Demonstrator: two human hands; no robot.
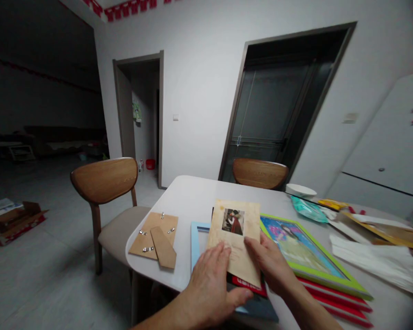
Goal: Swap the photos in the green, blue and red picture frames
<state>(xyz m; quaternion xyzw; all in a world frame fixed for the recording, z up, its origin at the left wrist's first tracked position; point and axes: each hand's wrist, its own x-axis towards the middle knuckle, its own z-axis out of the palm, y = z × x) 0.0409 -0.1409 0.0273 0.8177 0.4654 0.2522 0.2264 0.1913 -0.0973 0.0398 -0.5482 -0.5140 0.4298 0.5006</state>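
Note:
A cream-coloured sheet (242,254) with a small picture of a figure in a red skirt lies tilted over a stack of darker prints (253,309). My left hand (209,284) rests on its lower left part, fingers stretched out and thumb spread. At the sheet's right edge my right hand (273,263) grips, thumb on top and the other fingers mostly hidden. Partly under the stack is a light blue picture frame (195,247). To the left lies a brown frame backing board (141,243) with metal clips and a stand leg (165,250).
A green-edged framed picture (299,245) lies on red frames (333,300) at the right. Beyond are a teal packet (308,209), a white bowl (301,190) and white wrapping (375,256). Wooden chairs (105,178) stand at the left and far sides of the white table (192,195).

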